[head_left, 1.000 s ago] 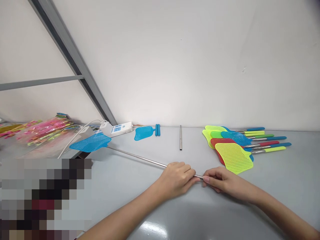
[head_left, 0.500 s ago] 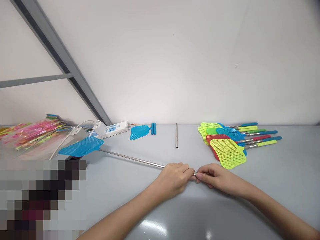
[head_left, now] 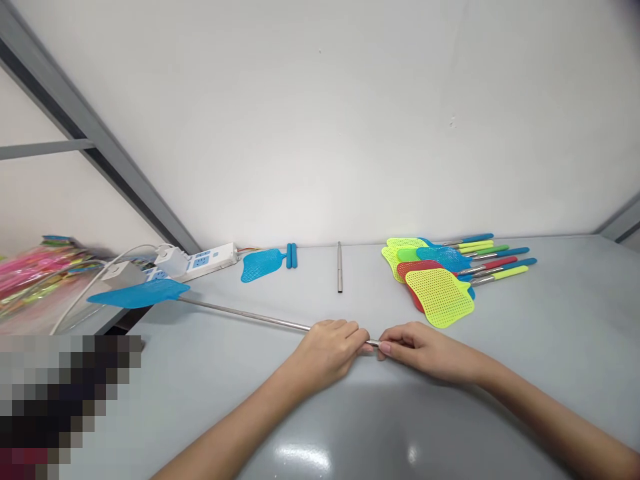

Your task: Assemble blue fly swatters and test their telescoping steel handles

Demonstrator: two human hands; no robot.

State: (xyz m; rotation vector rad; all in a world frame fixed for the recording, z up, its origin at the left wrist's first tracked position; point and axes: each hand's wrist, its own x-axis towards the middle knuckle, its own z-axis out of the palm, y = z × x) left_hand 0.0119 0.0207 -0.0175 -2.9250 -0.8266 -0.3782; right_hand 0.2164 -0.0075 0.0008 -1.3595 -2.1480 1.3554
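A blue fly swatter with a long, extended metal rod slants across the table from the left. My left hand is wrapped around the rod close to its near end. At that end, the thumb and fingers of my right hand pinch the metal tip; no coloured grip shows there, though the fingers cover part of it. Behind my hands lies a loose metal telescopic rod. Left of that rod are a loose blue swatter head and two short blue handle grips.
Several fly swatters with yellow, green, blue and red heads lie in a pile at the right back. A white power strip with plugs and a cable sits at the left, near plastic-bagged colourful items. A wall rises behind the grey table.
The camera view has turned slightly right, so everything sits further left. My left hand and right hand keep their holds on the swatter's rod, with a little more metal showing between them.
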